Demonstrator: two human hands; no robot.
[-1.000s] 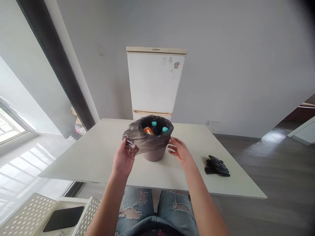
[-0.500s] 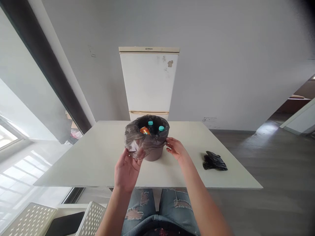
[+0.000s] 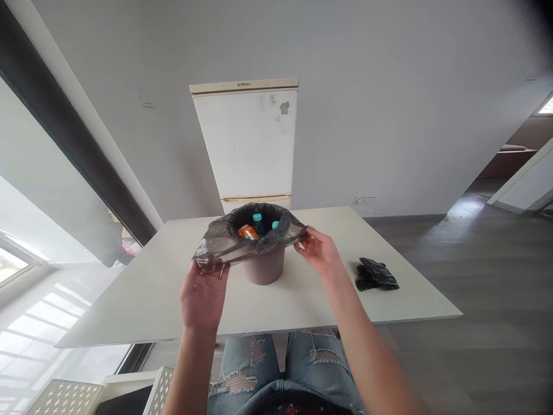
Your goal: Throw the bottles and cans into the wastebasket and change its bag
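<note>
A mauve-brown trash can (image 3: 264, 270) stands on the white table, lined with a thin black garbage bag (image 3: 235, 241) folded over its rim. Inside I see two dark bottles with turquoise caps (image 3: 257, 218) and an orange package or can (image 3: 247, 232). My left hand (image 3: 205, 294), palm up, grips the bag's edge and stretches it out to the left. On the other side my right hand (image 3: 318, 248) pinches the edge between thumb and fingers, pulling it to the right. The bag spreads wide of the rim on both sides.
A crumpled black plastic bag (image 3: 375, 274) lies on the right part of the table (image 3: 345, 305). Behind the table stands a white refrigerator (image 3: 250, 144) against a grey wall. A white perforated basket (image 3: 64, 397) with something dark in it sits at lower left.
Both hands have moved apart, the left one to the left and the right one slightly right and up. The bag's edge is now stretched wider. The view has shifted a little.
</note>
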